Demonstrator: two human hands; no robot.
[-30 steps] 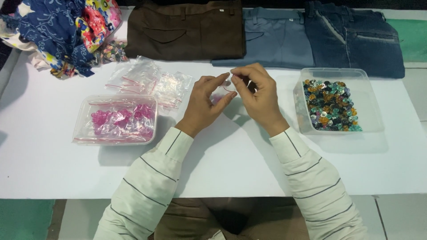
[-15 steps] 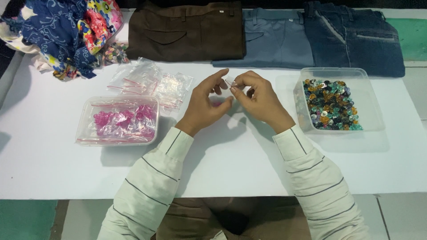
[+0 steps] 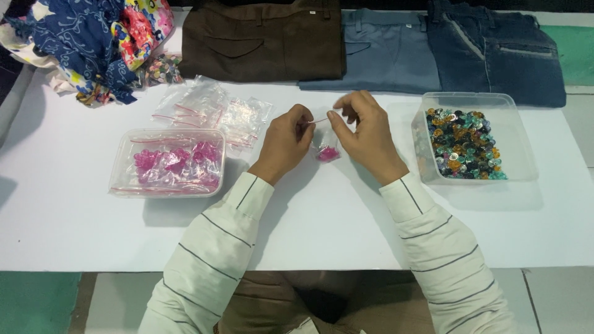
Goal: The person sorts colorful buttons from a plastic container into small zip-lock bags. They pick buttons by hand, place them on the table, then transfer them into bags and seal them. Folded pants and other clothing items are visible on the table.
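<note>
Left hand (image 3: pixel 286 141) and right hand (image 3: pixel 366 133) both pinch top edge of small clear bag (image 3: pixel 324 148), grip clenched on it, one at each end. Bag hangs just above counter (image 3: pixel 322 210) centre, pink pieces at bottom. Tub of filled pink bags (image 3: pixel 167 163) at 9 o'clock. Tub of mixed buttons (image 3: pixel 473 137) at 3 o'clock. Empty bags (image 3: pixel 210 108) at 10 o'clock. Folded trousers (image 3: pixel 266 37) at 12 o'clock.

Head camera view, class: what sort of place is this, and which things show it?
Probably a garment or craft packing bench. Folded trousers lie along the table, a clear tub of mixed buttons sits to the right, and both hands hold a small clear bag of pink pieces.
</note>
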